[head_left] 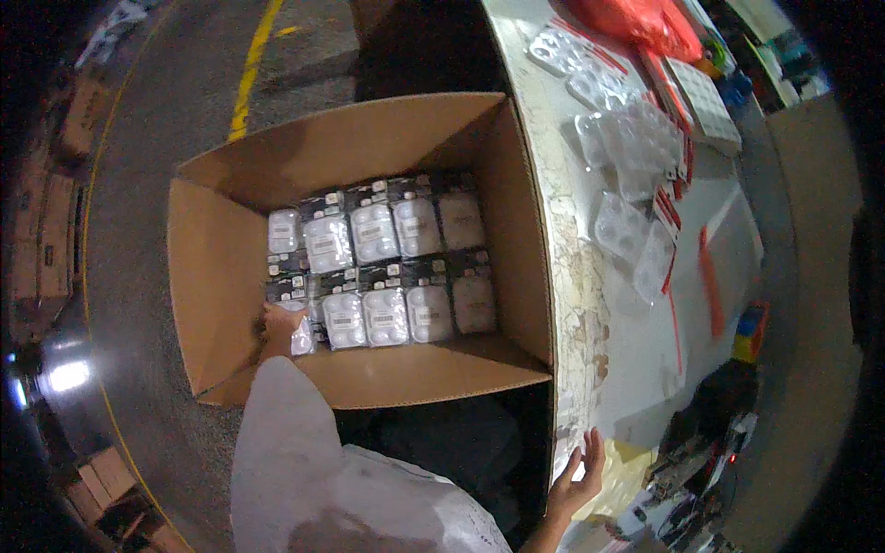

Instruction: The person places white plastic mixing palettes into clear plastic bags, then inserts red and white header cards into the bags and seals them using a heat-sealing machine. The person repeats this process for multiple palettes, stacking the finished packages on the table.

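Closest to us, the pale sleeve (pixel 281 424) fills the foreground, and beyond its cuff, here's the left hand (pixel 281 321) on a wrapped package (pixel 302 341) in the near left corner of the big carton (pixel 217 286). Fingers bend over its left side; whether they've closed firmly on it, I can't tell, the undersides are hidden. This one looks light, I'd say, a thin moulded shell under shiny film, so probably slippery, a bit springy, and liable to dent or crack under a hard squeeze. Best hold, in my judgement: the two side edges, thumb opposite fingers, leaving the domed face unpressed. Tight quarters, though, with matching packages (pixel 373 232) in two rows alongside, dark printed cards showing between them. Out past the carton's right wall runs the white table (pixel 636 364), and over its near end the right hand (pixel 581 475) is empty, fingers apart, close to a yellow sheet (pixel 627 475). Farther up the table, clear moulded trays (pixel 636 138) lie in a loose heap with red strips, and a red bag (pixel 645 26) sits at the far end.
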Tool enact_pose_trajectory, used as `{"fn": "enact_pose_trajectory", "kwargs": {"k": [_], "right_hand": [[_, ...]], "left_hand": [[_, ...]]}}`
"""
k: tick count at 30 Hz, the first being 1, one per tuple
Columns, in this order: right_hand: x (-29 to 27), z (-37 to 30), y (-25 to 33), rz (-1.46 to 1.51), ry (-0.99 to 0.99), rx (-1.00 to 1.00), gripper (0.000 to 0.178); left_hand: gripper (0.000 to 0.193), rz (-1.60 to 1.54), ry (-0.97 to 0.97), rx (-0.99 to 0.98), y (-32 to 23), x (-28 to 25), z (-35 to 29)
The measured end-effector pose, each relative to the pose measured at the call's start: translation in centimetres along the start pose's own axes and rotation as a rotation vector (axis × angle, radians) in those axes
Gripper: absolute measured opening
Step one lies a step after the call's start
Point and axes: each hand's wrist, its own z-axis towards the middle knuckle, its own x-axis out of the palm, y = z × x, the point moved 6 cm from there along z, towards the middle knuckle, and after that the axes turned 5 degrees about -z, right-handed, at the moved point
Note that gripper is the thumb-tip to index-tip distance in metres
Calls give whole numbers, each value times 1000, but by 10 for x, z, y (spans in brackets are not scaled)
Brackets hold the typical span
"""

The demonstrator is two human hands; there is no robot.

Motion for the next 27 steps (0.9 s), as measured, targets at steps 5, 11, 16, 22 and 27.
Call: {"fn": "enact_pose_trajectory", "kwargs": {"k": [5, 11, 16, 22, 27], "right_hand": [[-8, -8, -1, -102, -18, 6, 33], [-10, 12, 6, -118, 79, -86, 39], [-26, 39, -12, -28, -29, -91, 32], [-8, 118, -26, 258, -62, 60, 29], [15, 258, 1, 23, -222, 117, 58]], "left_hand": [[107, 60, 31, 103, 7, 50, 27], [91, 109, -94, 327, -43, 5, 47], [78, -191, -415, 881, -183, -57, -80], [28, -584, -8, 1829, -388, -85, -361], [36, -39, -179, 2133, -478, -26, -508]]}}
